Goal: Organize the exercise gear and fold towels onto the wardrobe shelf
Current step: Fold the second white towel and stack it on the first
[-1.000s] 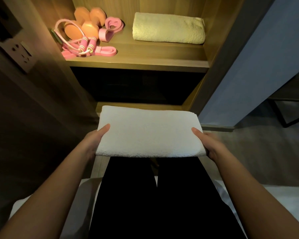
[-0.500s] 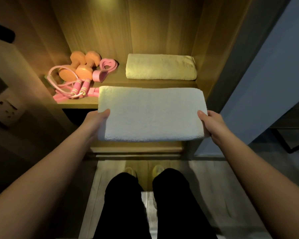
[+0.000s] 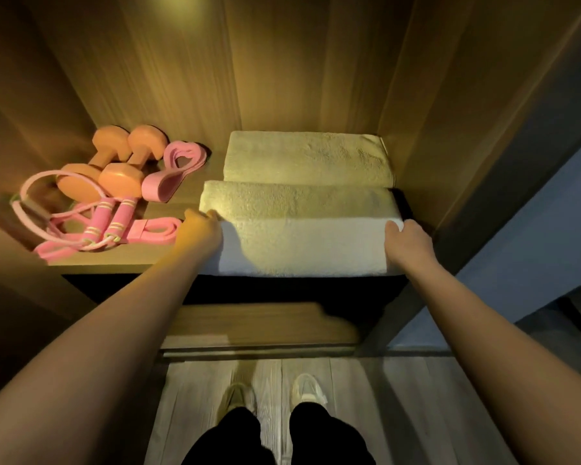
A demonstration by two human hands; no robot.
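A folded white towel (image 3: 299, 229) lies across the front of the wooden wardrobe shelf (image 3: 114, 260), its near edge over the shelf's front. My left hand (image 3: 200, 229) grips its left end and my right hand (image 3: 406, 241) grips its right end. Directly behind it, against the back wall, lies another folded towel (image 3: 307, 157). On the shelf's left sit two orange dumbbells (image 3: 113, 166), a pink skipping rope (image 3: 104, 223), a pink resistance band (image 3: 156, 229) and a pink loop band (image 3: 175, 169).
The wardrobe's side panels (image 3: 450, 129) close the shelf in on both sides. A lower wooden ledge (image 3: 259, 323) juts out under the shelf. My feet (image 3: 272, 394) stand on grey floorboards below.
I stood up and stepped closer. Both hands carried the white towel up and forward, and it now lies on the shelf in front of the other towel.
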